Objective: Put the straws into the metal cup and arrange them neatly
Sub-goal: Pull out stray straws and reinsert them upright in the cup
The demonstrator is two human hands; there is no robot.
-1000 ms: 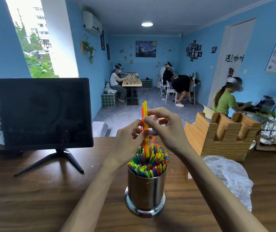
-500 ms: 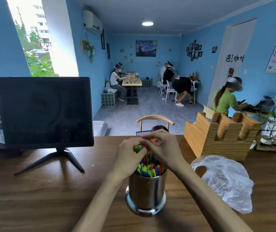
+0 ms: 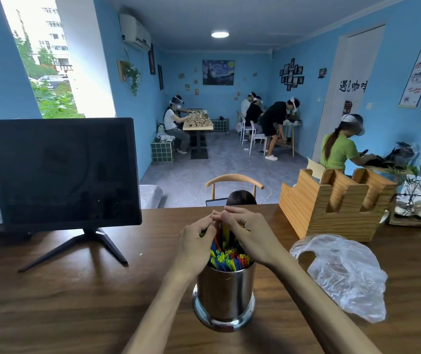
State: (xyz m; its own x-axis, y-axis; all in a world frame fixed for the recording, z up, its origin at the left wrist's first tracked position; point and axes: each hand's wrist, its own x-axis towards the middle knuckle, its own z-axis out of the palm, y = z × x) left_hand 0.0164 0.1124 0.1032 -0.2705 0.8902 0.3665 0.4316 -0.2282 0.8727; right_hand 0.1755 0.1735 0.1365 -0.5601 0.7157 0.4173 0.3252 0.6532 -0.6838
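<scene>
Left hand (image 3: 197, 237): curled over the straws (image 3: 228, 259), gripping some.
Right hand (image 3: 249, 232): likewise.
Risk: uneven pressing could tip the metal cup (image 3: 226, 295) or buckle straws.

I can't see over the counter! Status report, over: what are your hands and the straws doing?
Both hands, left and right, on the straws. Straws upright in metal cup. Nothing blocking; plastic bag lies aside.

Daylight through the window (image 3: 48, 60) at upper left is overexposed. A round ceiling lamp (image 3: 219, 34) adds even light. The metal cup (image 3: 226, 297) shows glare. Soft shadows fall on the table (image 3: 76, 290). Wide-angle bending at the edges; slight overall softness.
</scene>
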